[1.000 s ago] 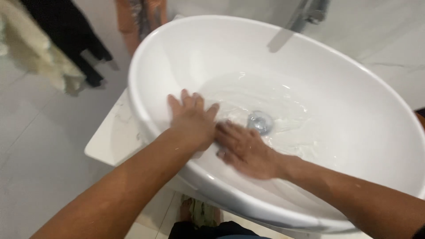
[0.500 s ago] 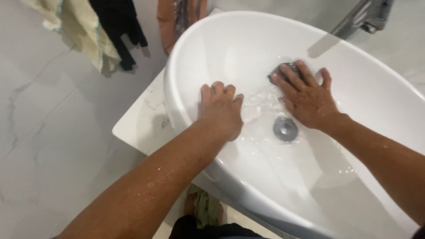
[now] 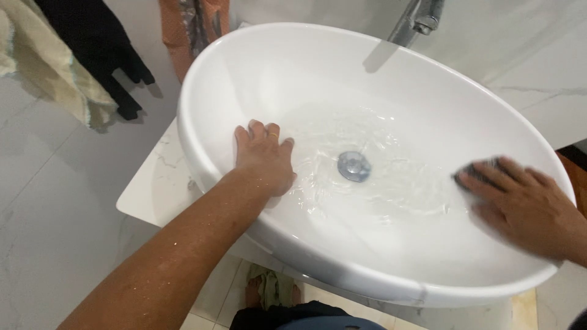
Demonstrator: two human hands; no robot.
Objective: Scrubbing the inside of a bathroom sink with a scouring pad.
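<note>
A white oval basin point(image 3: 220, 67) fills most of the head view, with shallow water around its metal drain point(image 3: 354, 165). My left hand point(image 3: 264, 157) lies flat on the inner left wall of the basin, fingers spread, a ring on one finger. My right hand point(image 3: 527, 205) presses a dark scrub pad point(image 3: 483, 169) against the inner right wall near the rim; only the pad's edge shows past the fingertips.
A metal tap point(image 3: 419, 18) stands at the back of the basin. The basin sits on a white marble shelf point(image 3: 156, 183). Cloths hang on the wall at upper left: cream point(image 3: 43, 67), black point(image 3: 98, 55) and orange point(image 3: 192, 30). Tiled floor and my feet show below.
My right hand has swept with the pad from beside the drain, to the back wall, then to the right wall. My left hand stayed planted on the left side.
</note>
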